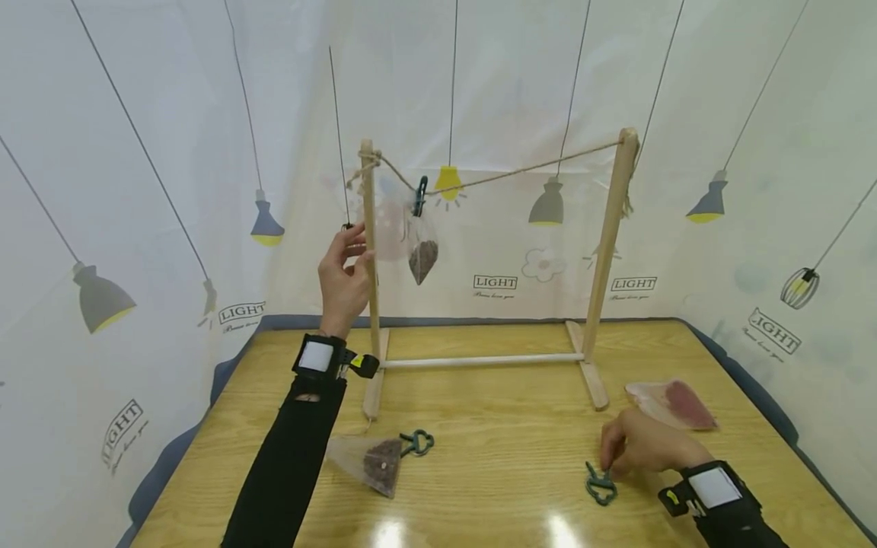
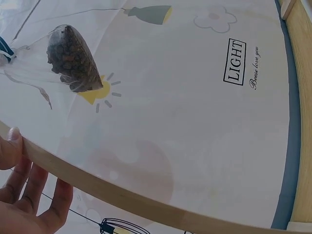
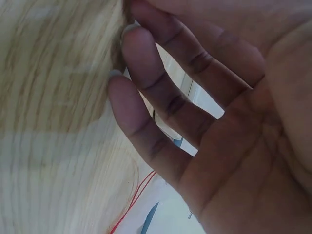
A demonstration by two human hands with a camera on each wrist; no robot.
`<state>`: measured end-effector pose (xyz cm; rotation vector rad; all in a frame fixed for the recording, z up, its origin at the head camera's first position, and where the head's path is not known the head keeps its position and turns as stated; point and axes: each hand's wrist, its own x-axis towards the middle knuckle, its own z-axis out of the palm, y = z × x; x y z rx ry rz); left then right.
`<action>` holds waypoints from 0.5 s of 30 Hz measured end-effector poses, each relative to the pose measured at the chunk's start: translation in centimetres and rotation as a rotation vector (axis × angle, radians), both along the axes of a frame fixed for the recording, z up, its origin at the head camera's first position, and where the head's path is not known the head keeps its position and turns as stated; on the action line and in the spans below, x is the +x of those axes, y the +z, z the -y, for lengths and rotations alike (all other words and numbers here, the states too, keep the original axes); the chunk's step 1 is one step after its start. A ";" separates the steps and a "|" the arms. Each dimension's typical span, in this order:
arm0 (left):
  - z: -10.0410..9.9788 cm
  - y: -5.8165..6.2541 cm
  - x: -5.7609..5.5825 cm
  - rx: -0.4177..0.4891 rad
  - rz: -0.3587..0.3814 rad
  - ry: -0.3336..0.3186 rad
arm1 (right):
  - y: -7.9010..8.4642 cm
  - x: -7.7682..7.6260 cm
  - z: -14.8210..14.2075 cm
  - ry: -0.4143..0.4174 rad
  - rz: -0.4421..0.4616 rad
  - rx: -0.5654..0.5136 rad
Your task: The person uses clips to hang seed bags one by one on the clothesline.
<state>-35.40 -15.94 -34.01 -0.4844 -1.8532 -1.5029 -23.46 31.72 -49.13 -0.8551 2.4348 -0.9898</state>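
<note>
A wooden stand carries a sagging twine line (image 1: 527,172) between two posts. My left hand (image 1: 344,278) holds the left wooden post (image 1: 371,205), thumb on one side and fingers on the other, as the left wrist view also shows. From the line, near that post, a dark green clothes clip (image 1: 420,196) suspends a clear bag (image 2: 73,61) of dark, crumbly pieces. At the right, my right hand (image 1: 651,445) pinches the edge of a cloud-shaped green clip (image 1: 601,487) lying on the table. Its fingertips rest at the tabletop in the right wrist view, where the clip is hidden.
Front left on the table (image 1: 493,426) lies a triangular bag (image 1: 380,464) with dark contents, another cloud-shaped clip (image 1: 419,442) beside it. Behind my right hand lies a bag with reddish contents (image 1: 685,403). A white crossbar (image 1: 479,361) joins the stand's feet. Printed fabric surrounds the table.
</note>
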 end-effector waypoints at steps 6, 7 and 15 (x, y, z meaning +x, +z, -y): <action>-0.1 -0.1 -0.1 0.006 -0.002 0.002 | 0.0 0.2 0.2 -0.051 0.033 0.045; -0.1 0.0 -0.1 0.009 -0.001 0.002 | 0.1 0.2 0.2 -0.054 0.033 0.043; -0.2 0.0 0.0 0.021 -0.009 -0.009 | 0.4 0.3 0.5 -0.064 0.011 0.032</action>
